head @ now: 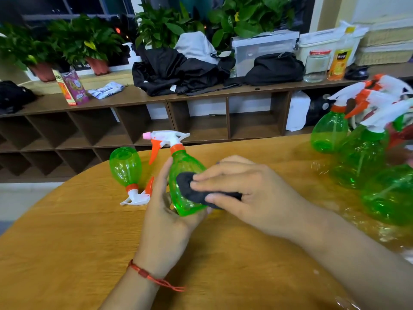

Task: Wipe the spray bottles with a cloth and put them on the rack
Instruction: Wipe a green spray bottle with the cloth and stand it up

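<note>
Left hand (164, 218) wraps our spray bottle (180, 166) low; right hand (245, 186) pinches cloth (188, 190) vs its side. Prob. empty, light, slick, thin plastic: we'd grip gently, nr neck.

Green spray bottle (185, 175) with orange collar, dark grey cloth (196, 191), yellowish wooden table (67, 231).

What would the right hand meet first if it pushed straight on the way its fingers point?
The green spray bottle held upright in the left hand: the right hand presses the black cloth against its side. Beyond it, probably that hand's thumb.
</note>
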`<state>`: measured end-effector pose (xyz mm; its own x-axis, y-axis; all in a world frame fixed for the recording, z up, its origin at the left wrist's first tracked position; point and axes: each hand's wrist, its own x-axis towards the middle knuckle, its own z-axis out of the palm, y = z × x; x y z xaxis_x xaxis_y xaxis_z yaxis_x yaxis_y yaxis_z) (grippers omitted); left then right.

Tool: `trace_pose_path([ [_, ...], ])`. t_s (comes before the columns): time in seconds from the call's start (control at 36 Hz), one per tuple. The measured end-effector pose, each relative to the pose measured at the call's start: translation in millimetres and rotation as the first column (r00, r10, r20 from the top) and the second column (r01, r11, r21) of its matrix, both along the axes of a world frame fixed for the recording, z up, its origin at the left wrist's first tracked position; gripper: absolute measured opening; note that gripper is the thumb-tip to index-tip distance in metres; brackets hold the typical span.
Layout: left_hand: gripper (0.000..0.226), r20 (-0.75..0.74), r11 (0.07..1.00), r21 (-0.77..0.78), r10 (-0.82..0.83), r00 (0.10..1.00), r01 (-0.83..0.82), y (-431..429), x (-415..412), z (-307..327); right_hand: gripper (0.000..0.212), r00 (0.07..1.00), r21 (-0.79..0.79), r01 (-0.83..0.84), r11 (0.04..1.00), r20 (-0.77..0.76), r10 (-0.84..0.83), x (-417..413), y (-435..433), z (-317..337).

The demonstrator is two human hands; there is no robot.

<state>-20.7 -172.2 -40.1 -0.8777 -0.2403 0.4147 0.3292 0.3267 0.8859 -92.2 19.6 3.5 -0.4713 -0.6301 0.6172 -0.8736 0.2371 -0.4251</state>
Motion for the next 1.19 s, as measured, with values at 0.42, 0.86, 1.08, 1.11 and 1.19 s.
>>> trace_pose_path([
  [0.42,0.115,0.006,0.998,0.029,-0.049,0.999,0.049,9,0,-9,0.037,0.997,-0.043,0.082,0.996,0.015,-0.082,2,5,4],
  [0.86,0.111,-0.018,0.99,-0.137,-0.018,1.0,0.015,13,-1,-11,0.039,0.989,-0.121,0.139,0.983,0.064,-0.132,2,5,5],
  [1.08,0.111,-0.021,0.993,-0.12,-0.013,1.0,0.011,13,1,-12,0.038,0.994,-0.108,0.107,0.988,0.036,-0.103,6,4,9],
  [1.11,0.114,-0.013,0.997,-0.073,-0.009,1.0,0.008,12,1,-11,0.038,0.996,-0.087,0.087,0.992,0.021,-0.085,7,4,10],
  [1.19,0.113,-0.026,0.998,0.056,0.007,1.0,-0.006,3,0,-8,0.038,1.0,-0.009,0.003,1.0,-0.018,-0.003,16,1,6],
])
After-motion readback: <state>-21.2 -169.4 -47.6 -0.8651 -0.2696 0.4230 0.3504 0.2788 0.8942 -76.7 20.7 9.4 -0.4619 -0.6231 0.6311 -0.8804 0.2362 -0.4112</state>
